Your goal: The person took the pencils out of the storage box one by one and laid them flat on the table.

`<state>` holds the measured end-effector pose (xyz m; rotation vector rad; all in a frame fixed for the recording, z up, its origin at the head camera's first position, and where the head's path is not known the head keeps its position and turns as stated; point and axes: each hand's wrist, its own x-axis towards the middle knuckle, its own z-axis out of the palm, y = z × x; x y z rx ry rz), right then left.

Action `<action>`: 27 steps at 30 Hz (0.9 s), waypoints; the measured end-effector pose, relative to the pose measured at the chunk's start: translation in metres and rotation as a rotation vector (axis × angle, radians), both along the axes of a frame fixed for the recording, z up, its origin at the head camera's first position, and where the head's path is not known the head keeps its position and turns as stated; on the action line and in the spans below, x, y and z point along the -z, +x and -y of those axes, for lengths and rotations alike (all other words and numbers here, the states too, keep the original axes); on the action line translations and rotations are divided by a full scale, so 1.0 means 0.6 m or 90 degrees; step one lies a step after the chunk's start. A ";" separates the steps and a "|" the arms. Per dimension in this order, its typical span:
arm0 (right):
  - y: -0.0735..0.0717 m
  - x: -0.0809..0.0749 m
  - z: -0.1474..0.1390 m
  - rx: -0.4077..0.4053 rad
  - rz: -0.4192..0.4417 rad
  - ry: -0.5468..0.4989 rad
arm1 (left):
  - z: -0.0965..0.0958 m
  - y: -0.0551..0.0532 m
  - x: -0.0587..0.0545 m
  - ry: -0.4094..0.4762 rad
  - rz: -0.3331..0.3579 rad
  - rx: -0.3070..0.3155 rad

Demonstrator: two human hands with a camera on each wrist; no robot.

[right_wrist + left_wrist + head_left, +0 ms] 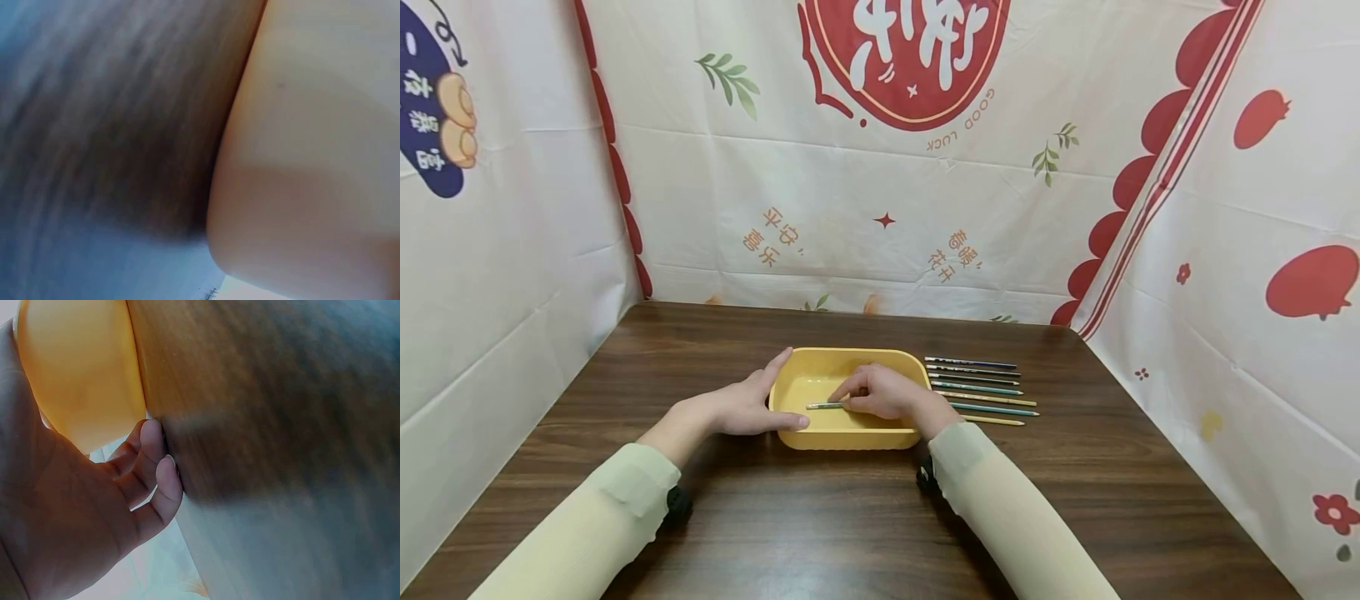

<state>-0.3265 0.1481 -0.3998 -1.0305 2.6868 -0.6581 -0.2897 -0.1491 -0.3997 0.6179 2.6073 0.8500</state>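
Observation:
A yellow plastic box (pixel 850 439) stands on the table. My left hand (pixel 748 407) holds its left end, the thumb over the near rim; in the left wrist view the bent fingers of the left hand (pixel 81 500) lie beside the box's wall (pixel 87 369). Inside the box, my right hand (pixel 883 392) pinches a pencil (pixel 825 406) whose left part sticks out from the fingertips, low over the floor of the box. The right wrist view shows only the box's outer wall (pixel 300 137); the right hand is hidden there.
Right of the box lie several pencils (pixel 988 399) in a row, dark, teal and yellowish, roughly parallel. The brown wooden table (pixel 760 517) meets a printed cloth (pixel 880 183) at the back and sides.

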 end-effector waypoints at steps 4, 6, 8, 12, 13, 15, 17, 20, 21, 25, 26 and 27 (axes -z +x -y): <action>0.003 -0.001 0.003 0.032 0.021 -0.015 | 0.002 -0.001 0.001 0.002 -0.001 -0.001; 0.003 0.000 0.004 0.041 0.028 -0.025 | 0.003 -0.002 0.001 0.003 -0.001 -0.001; 0.002 0.000 0.005 0.046 0.035 -0.036 | 0.004 -0.002 0.001 0.003 0.000 -0.001; -0.001 0.001 0.006 0.056 0.055 -0.065 | 0.005 -0.004 0.000 0.005 0.004 0.000; -0.002 0.001 0.007 0.059 0.058 -0.071 | 0.004 -0.004 0.000 0.006 0.003 0.001; -0.003 0.001 0.007 0.061 0.057 -0.083 | 0.004 -0.005 0.000 0.006 0.002 0.002; -0.004 0.001 0.006 0.058 0.053 -0.094 | 0.003 -0.004 0.000 0.006 -0.001 0.001; -0.003 0.000 0.005 0.053 0.040 -0.106 | 0.002 -0.003 0.001 0.004 -0.005 0.001; -0.002 -0.001 0.004 0.051 0.037 -0.110 | 0.002 -0.002 0.001 0.004 -0.005 0.001; 0.001 -0.008 0.001 0.037 0.020 -0.123 | 0.001 0.000 0.002 -0.001 -0.004 -0.003; 0.002 -0.009 -0.001 0.036 0.014 -0.125 | 0.000 0.000 0.002 -0.002 -0.003 -0.004; 0.002 -0.011 -0.003 0.035 0.004 -0.124 | -0.001 0.000 0.002 -0.002 -0.002 -0.004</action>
